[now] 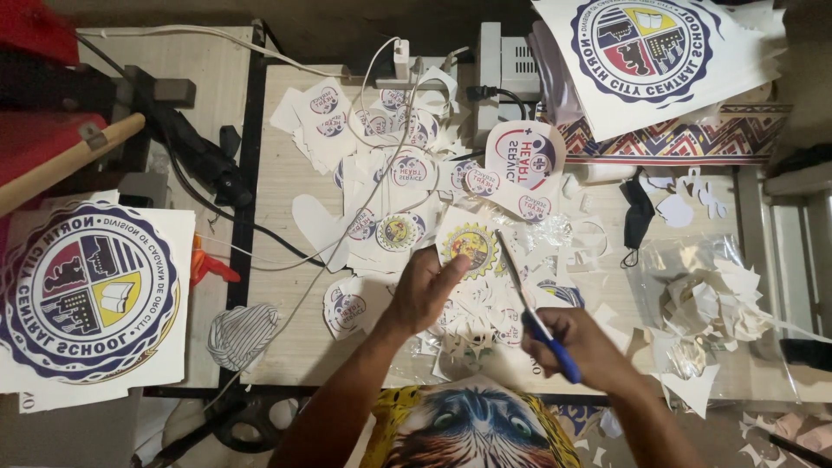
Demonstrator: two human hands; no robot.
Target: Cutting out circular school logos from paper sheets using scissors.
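The round yellow sticker (469,244) sits mid-table, pinched by the left hand (423,290); at four o'clock the right hand (582,345) grips blue-handled scissors (523,289), blades touching its edge, cut paper scraps (390,165) spread toward twelve o'clock

A small square of white paper (469,243) printed with a round yellow-rimmed emblem is being held up at its lower left corner, tilting slightly over the paper-strewn desk (286,182). Blue-handled scissors (530,303) are pointing up and leftward, their closed-looking silver blades lying along the paper's right edge, just touching it.
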